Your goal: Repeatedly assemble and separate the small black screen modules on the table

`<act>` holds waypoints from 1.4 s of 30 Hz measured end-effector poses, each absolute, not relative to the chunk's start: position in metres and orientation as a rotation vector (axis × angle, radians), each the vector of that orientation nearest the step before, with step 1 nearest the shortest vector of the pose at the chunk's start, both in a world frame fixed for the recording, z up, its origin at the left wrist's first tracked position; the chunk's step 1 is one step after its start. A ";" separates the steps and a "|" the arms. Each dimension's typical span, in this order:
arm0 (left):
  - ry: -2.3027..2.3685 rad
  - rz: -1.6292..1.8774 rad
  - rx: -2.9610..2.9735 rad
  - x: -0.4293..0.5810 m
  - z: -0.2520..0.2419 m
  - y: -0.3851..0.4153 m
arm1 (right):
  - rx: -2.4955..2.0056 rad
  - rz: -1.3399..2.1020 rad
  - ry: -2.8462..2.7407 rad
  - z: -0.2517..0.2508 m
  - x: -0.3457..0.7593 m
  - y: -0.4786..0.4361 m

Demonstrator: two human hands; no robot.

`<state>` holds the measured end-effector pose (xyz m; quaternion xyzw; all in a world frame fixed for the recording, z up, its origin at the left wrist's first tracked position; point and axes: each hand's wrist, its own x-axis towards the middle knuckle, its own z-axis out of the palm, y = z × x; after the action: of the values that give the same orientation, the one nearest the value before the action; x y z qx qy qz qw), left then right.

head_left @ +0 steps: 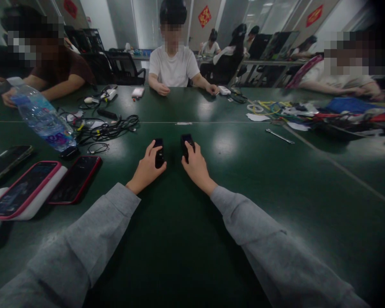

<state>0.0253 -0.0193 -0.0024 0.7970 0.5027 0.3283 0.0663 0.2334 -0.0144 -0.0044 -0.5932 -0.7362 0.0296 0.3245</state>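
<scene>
My left hand (149, 164) grips a small black box-shaped device (159, 159) at the middle of the dark green table (179, 239). A similar black device (186, 140) is in my right hand (195, 164), with a finger lying over its upper face. The two devices are side by side, a short gap between them. Both appear to rest on the tabletop; their exact kind cannot be made out. Grey sleeves cover both my forearms.
To the left are a water bottle (45, 115), several phones including a red-edged phone (77, 179), and tangled black cables (115, 128). On the right lie a wrench (279, 136) and a heap of cables and cloth (349, 111). A person (173, 64) in white sits opposite.
</scene>
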 end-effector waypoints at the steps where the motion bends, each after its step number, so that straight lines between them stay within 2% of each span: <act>1: 1.542 0.965 2.402 0.028 -0.003 -0.021 | -1.572 0.072 -1.914 -0.005 0.234 -0.014; 14: 1.478 0.982 2.454 0.034 -0.003 -0.027 | -1.585 0.110 -1.861 -0.010 0.238 -0.011; 22: 1.543 1.418 2.514 0.020 0.012 -0.025 | -1.597 0.114 -1.875 -0.010 0.238 -0.011; 33: 1.719 0.949 2.427 -0.009 -0.006 -0.017 | -1.594 0.127 -1.885 -0.009 0.239 -0.011; 42: 1.772 0.979 2.534 -0.008 -0.010 -0.018 | -1.658 0.134 -1.851 -0.007 0.238 -0.016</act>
<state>-0.0079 -0.0177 -0.0098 0.7803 0.5455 0.3014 -0.0509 0.2376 -0.0165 -0.0073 -0.6310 -0.7045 0.0511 0.3210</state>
